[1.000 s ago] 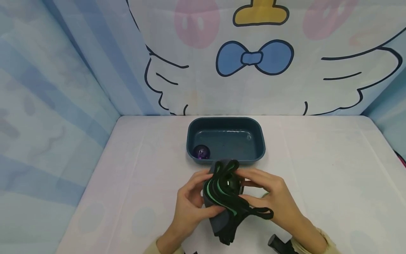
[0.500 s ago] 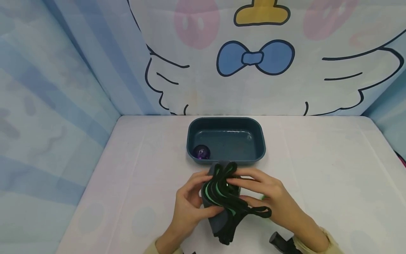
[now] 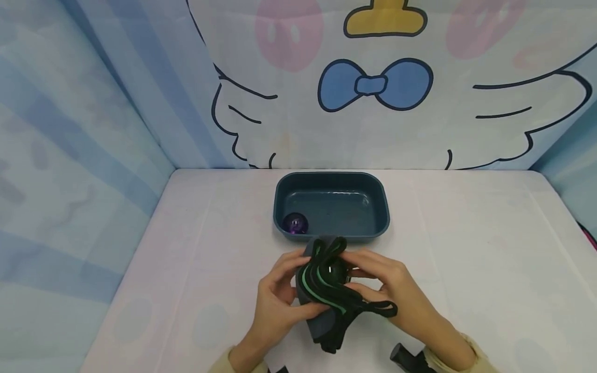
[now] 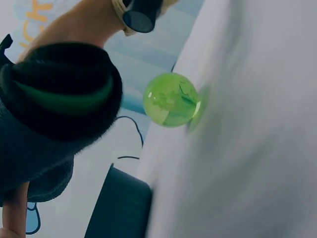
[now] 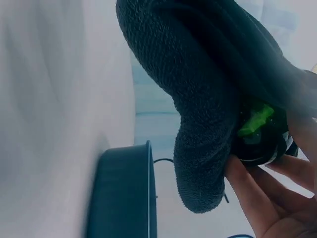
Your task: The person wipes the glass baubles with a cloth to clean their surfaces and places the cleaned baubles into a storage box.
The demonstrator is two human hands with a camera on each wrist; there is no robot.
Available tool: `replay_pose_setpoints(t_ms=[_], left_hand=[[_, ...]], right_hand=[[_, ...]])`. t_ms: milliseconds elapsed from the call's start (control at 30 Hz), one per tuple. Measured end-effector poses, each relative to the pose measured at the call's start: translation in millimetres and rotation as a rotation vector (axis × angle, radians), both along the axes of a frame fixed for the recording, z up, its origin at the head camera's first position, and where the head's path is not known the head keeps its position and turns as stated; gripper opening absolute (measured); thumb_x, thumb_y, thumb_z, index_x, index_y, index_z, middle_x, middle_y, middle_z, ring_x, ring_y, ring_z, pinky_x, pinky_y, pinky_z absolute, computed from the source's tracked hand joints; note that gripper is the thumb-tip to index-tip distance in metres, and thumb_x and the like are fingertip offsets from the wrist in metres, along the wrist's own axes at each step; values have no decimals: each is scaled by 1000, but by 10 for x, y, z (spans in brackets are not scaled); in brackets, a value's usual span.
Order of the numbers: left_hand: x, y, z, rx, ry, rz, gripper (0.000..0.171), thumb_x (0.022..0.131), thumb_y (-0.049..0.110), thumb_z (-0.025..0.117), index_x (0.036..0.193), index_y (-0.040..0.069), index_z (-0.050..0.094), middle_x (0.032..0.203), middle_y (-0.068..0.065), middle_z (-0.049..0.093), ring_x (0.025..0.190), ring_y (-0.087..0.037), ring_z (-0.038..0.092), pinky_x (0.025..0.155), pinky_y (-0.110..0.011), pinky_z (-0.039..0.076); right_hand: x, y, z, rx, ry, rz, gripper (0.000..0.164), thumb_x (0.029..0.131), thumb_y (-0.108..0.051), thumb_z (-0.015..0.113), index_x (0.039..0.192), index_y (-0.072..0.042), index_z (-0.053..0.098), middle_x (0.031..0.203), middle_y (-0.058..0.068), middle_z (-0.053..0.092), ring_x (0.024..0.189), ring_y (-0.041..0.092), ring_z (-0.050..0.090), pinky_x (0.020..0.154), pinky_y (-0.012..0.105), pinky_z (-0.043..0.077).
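My left hand (image 3: 280, 292) grips a dark grey terry towel (image 3: 322, 324), the thumb on top and the fingers along its far left side. Black folds with green edging curve over the towel, and a loop hangs off to the right. A shiny dark ball (image 3: 336, 270) sits against these folds, held by the fingers of my right hand (image 3: 395, 290). In the right wrist view a bright green patch shows on this dark ball (image 5: 255, 126), partly covered by cloth. A clear green ball (image 4: 171, 100) rests on the table in the left wrist view; my right hand hides it in the head view.
A dark teal basin (image 3: 331, 174) stands behind the hands, its near rim close to the towel. Inside, a purple ball (image 3: 296, 223) lies in the near left corner. Around the white-covered table (image 3: 466, 233) hang printed curtains (image 3: 373, 134).
Half a second ago my right fingers reached further over the dark ball; they have since drawn back, showing more of it. The right hand has shifted slightly left; the left keeps its grip.
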State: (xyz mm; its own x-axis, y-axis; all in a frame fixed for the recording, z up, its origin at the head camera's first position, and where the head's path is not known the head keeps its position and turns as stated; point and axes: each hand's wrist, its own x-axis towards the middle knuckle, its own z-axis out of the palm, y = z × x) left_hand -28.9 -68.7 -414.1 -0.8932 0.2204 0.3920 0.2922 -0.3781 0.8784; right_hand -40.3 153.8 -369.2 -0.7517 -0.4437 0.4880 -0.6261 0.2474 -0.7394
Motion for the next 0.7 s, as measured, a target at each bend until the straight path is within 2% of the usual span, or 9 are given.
replay_pose_setpoints(t_ms=[133, 200, 333, 367, 533, 600, 700], left_hand=[[-5, -1, 3, 35, -32, -15, 65, 73, -11, 81, 132, -8, 55, 139, -18, 48, 127, -27, 54, 89, -40, 58], [-2, -2, 14, 43, -58, -17, 66, 72, -11, 81, 133, -5, 56, 139, -16, 49, 127, -26, 54, 91, -40, 57], [5, -4, 29, 56, -74, -20, 66, 72, -11, 81, 133, -6, 55, 140, -15, 49, 127, -26, 53, 94, -41, 56], [5, -2, 33, 61, -73, -20, 66, 73, -11, 81, 133, -6, 55, 140, -16, 49, 127, -27, 53, 94, -41, 56], [5, 0, 36, 56, -39, -17, 65, 73, -12, 80, 132, -8, 55, 139, -18, 49, 128, -28, 52, 92, -41, 57], [9, -5, 36, 40, -29, -11, 64, 73, -12, 80, 132, -8, 55, 139, -18, 50, 129, -28, 52, 91, -40, 58], [19, -16, 42, -13, -10, 8, 62, 74, -10, 80, 131, -7, 57, 138, -18, 50, 129, -27, 51, 89, -40, 59]], right_hand=[[11, 21, 16, 54, 55, -8, 60, 80, 4, 78, 136, -5, 59, 128, 12, 64, 118, 14, 62, 90, 21, 56], [13, 47, 23, 95, 91, 10, 56, 86, -11, 77, 138, -8, 57, 133, 11, 60, 122, 15, 59, 94, 19, 53], [-8, 60, 18, 130, 183, 45, 49, 97, -36, 60, 139, -11, 57, 139, 11, 55, 130, 15, 52, 101, 16, 47], [-20, 52, 15, 120, 218, 55, 48, 98, -37, 56, 138, -10, 58, 139, 12, 55, 130, 16, 51, 102, 16, 47], [-73, 10, 14, 50, 374, 74, 35, 101, -25, 56, 128, -4, 65, 131, 16, 59, 124, 23, 54, 107, 20, 44], [-70, 6, 8, 51, 364, 60, 36, 102, -26, 56, 128, -4, 65, 129, 15, 60, 122, 20, 56, 104, 17, 46], [-50, 8, -21, 18, 271, 53, 40, 100, -26, 58, 131, -1, 61, 125, 15, 61, 118, 15, 59, 96, 16, 51]])
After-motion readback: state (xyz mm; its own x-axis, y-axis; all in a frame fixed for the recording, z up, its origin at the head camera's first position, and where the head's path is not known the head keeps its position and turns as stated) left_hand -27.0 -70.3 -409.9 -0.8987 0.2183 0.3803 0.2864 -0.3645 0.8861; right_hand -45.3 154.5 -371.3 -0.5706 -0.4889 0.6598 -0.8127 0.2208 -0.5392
